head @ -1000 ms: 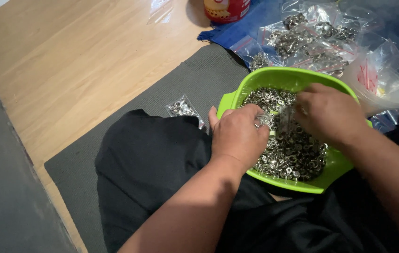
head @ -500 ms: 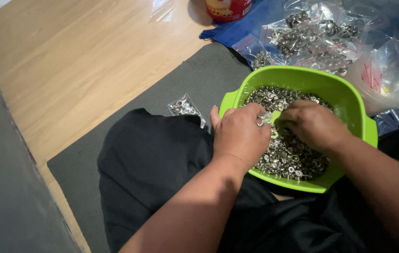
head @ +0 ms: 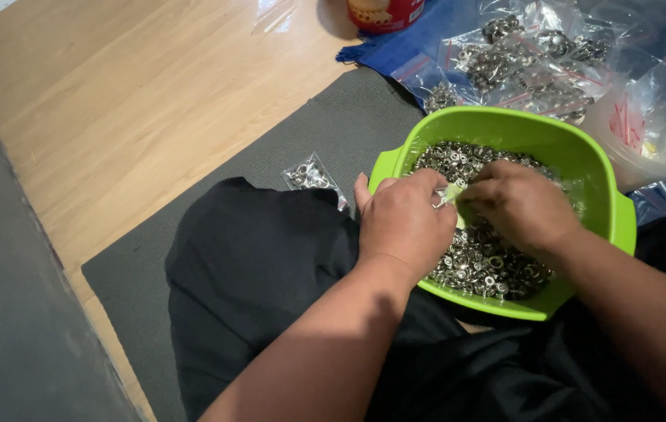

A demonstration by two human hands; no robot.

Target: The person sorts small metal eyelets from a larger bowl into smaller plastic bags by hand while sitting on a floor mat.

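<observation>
Both hands work over a green bowl (head: 583, 168) that sits in the person's lap, tipped a little toward them. The bowl is full of small silver metal rings (head: 489, 266) (eyelets or washers, too small to tell which). The left hand (head: 405, 223) is curled over the near rim, fingers bunched shut around something small and clear at its tips, probably a little plastic bag (head: 449, 195), though most of it is hidden. The right hand (head: 522, 205) meets it from the other side, fingertips pinched at the same spot, so the two hands are together and touching over the middle of the pile.

One small filled bag (head: 311, 173) lies on the grey mat (head: 333, 133) just beside the black-clad knee. More filled bags (head: 520, 66) are heaped behind the bowl on a blue cloth (head: 411, 43), with a clear plastic tub (head: 649, 137) at the right and a red can (head: 384, 12) at the top edge. The wood floor (head: 114, 94) takes up the left.

Judging the step as loading rings into the bag: it goes best with the bag mouth pinched wide open and kept low over the pile, so stray rings drop back into the bowl rather than onto cloth or mat. The bowl looks unsteady on the lap, so steady pressure on the rim helps.
</observation>
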